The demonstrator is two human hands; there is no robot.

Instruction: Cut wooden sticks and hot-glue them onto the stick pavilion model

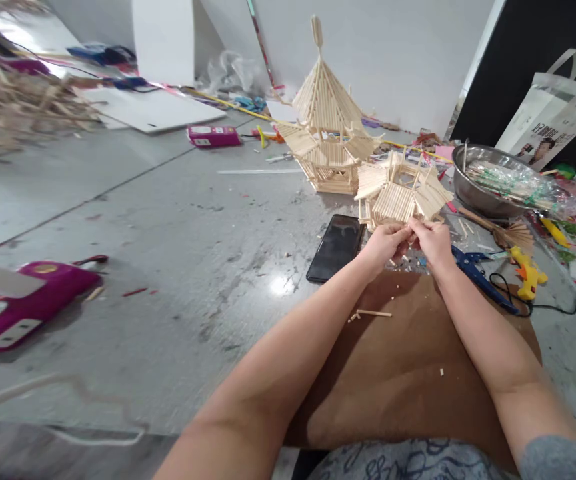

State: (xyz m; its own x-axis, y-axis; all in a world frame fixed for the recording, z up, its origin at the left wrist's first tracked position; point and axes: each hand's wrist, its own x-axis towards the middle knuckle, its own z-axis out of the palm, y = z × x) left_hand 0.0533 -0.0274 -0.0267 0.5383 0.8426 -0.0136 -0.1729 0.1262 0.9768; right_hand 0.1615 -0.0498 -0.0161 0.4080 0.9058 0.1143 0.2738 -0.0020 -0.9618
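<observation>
My left hand (387, 241) and my right hand (434, 241) meet fingertip to fingertip, both closed in a pinch. Whatever they hold between them is too small or hidden to make out. Directly behind them stands a low pavilion model of pale wooden sticks (395, 203), its slatted roof panels sloping outward around an open centre. A taller stick pavilion (331, 100), with a pointed roof and a finial, rises farther back. Close to my left wrist lies a black phone (335, 247). Blue pliers-like cutters (485, 280) rest beside my right forearm.
A yellow glue gun (528, 272) and its cord lie at the right. Behind it is a metal bowl (488, 193) of wrapped sticks. Stick pieces (374, 313) lie on the brown board (393, 380). Magenta devices (33, 303) sit leftward; a stick pile (23, 107) fills the far left.
</observation>
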